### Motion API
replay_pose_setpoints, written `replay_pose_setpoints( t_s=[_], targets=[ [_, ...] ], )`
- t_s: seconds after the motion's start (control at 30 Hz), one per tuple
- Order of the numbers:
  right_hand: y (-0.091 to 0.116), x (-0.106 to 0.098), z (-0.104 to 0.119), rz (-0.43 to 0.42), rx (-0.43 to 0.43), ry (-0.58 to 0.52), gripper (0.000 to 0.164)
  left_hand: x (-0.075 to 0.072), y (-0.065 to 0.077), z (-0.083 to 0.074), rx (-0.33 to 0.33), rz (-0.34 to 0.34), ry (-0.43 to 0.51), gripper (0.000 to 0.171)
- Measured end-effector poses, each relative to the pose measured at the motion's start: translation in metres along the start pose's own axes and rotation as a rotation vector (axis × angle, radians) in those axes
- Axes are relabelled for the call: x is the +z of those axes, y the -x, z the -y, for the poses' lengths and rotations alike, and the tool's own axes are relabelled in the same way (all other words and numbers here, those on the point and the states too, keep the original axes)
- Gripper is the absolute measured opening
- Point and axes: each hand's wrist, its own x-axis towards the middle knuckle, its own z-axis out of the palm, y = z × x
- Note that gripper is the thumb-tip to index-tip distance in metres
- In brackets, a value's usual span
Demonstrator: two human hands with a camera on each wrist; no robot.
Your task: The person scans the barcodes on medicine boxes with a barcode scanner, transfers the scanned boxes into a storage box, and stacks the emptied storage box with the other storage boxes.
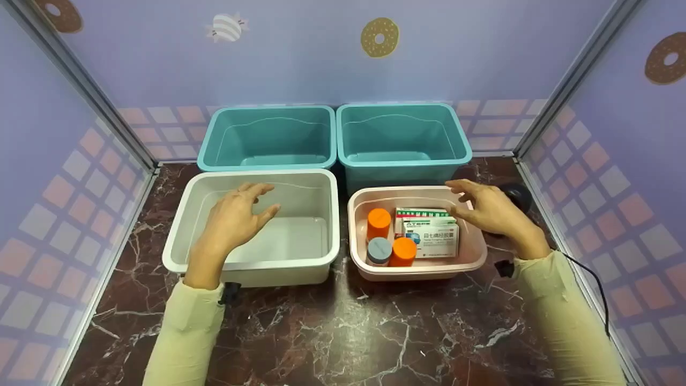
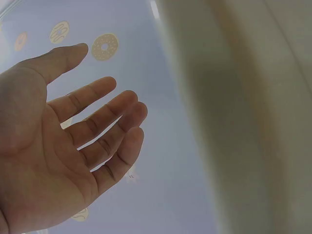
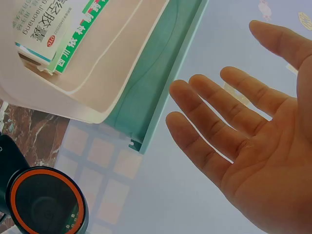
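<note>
Over the white bin (image 1: 284,265) my left hand (image 1: 234,217) hovers with relaxed, spread fingers and holds nothing. In the left wrist view the palm of that hand (image 2: 53,151) shows bare. At the right end of the pale pink bin (image 1: 418,274) my right hand (image 1: 490,209) hangs in the air, fingers loosely extended. The right wrist view shows this palm (image 3: 268,151) bare too. Inside the pink bin stand orange-capped bottles (image 1: 379,221), a grey-capped bottle (image 1: 379,250) and medicine boxes (image 1: 434,237), one white in front of a green-and-red one.
Two teal bins, a left one (image 1: 268,110) and a right one (image 1: 402,174), stand against the back wall. A black round device with an orange ring (image 3: 46,202) sits right of the pink bin, and a black cable (image 1: 597,284) runs along the right wall. Dark marble tabletop (image 1: 353,332) lies in front.
</note>
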Motion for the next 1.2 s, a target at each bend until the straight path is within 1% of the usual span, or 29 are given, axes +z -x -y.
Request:
replay_pose_setpoints(
  t_s=[0.33,0.53,0.73,1.03,1.2],
  targets=[
    [0.002,0.006,-0.001,0.022,0.004,-0.066,0.051,0.004,0.003,-0.001,0.023,-0.028,0.019,0.048],
    [0.005,0.012,0.000,0.037,0.018,-0.111,0.052,0.006,0.005,-0.001,0.026,-0.049,0.036,0.047],
    [0.007,0.017,-0.001,0.043,0.015,-0.138,0.054,0.007,0.007,-0.003,0.034,-0.056,0.053,0.047],
    [0.010,0.024,0.000,0.048,0.005,-0.166,0.054,0.010,0.010,-0.005,0.057,-0.090,0.076,0.043],
    [0.011,0.029,0.000,0.053,0.010,-0.181,0.052,0.013,0.012,-0.006,0.055,-0.087,0.088,0.043]
  ],
)
